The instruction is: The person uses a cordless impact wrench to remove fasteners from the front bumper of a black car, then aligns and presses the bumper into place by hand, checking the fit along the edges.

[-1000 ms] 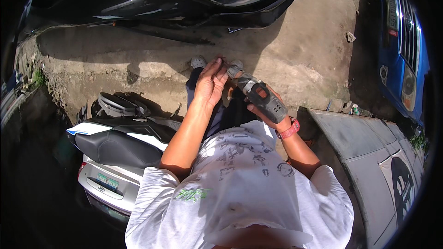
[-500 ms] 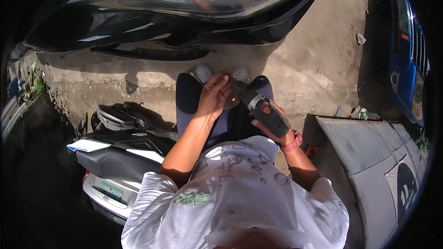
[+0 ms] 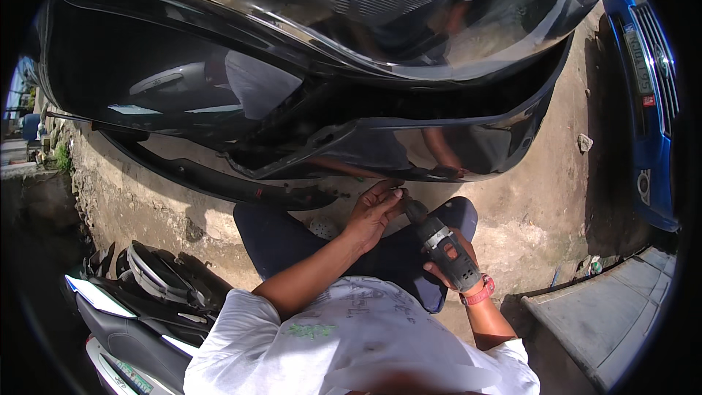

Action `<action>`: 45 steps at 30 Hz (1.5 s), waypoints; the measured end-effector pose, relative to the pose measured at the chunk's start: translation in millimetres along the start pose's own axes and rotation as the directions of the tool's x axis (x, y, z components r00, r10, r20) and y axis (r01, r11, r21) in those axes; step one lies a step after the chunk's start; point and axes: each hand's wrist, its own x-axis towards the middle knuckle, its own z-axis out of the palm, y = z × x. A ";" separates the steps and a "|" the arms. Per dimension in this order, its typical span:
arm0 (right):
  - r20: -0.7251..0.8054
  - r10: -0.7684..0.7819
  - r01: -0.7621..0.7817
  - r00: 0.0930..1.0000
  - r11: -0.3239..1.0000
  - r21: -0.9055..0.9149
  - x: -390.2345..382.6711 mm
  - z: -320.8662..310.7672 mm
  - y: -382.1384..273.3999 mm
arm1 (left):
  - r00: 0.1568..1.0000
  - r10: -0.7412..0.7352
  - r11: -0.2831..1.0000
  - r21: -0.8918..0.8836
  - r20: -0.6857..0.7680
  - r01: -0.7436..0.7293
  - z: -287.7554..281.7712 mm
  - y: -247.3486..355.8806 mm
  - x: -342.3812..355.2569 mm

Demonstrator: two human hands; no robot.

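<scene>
A dark cordless drill [image 3: 455, 263] with a silver collar sits in my right hand [image 3: 468, 247], its chuck angled up and to the left. My left hand [image 3: 371, 221] is just left of the chuck, with thumb and fingers pressed together near the drill's front end. Whatever lies between those fingertips is too small to make out. Right above my left hand is the lower edge of a black car bumper [image 3: 468, 148]. A dark gap shows between this bumper and the car body [image 3: 168, 66].
A long black trim strip [image 3: 212, 181] hangs low at the left of the bumper. Behind me on the left stands a motorcycle [image 3: 139, 322]. A blue vehicle [image 3: 643, 124] is at the right, a grey panel [image 3: 599, 314] at the lower right, and a stone [image 3: 585, 143] on the ground.
I am lower and closer to the car, with my knees spread wider. Both hands have moved forward to the bumper's lower edge, the drill still in my right hand.
</scene>
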 end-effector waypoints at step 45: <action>-0.416 -0.071 0.050 0.907 0.997 -0.063 47.4 -7.1 -255.7 | 0.160 0.546 -0.667 0.542 0.822 -0.511 73.7 175.4 -114.6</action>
